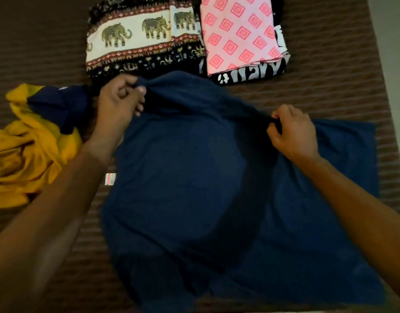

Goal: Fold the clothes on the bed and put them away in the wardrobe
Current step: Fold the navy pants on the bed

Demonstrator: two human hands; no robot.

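A small white tag [110, 178] with red print sticks out at the left edge of the navy garment [194, 188]; its lettering is too blurred to read. Bold white letters show on a black folded garment [251, 74] at the far side, partly covered by a folded pink cloth with red diamonds [238, 35], so no word can be made out. Beside these lies a folded elephant-print cloth [140, 39].

The navy garment is spread on the bed [343, 71], whose brown cover is ribbed in stripes. The left hand [120, 98] has its grip clenched on the garment's far edge, lifting it; the right hand [291, 129] pinches a fold further right. A crumpled yellow and navy garment [34, 145] lies at the left. A pale strip, perhaps floor, shows at the right.
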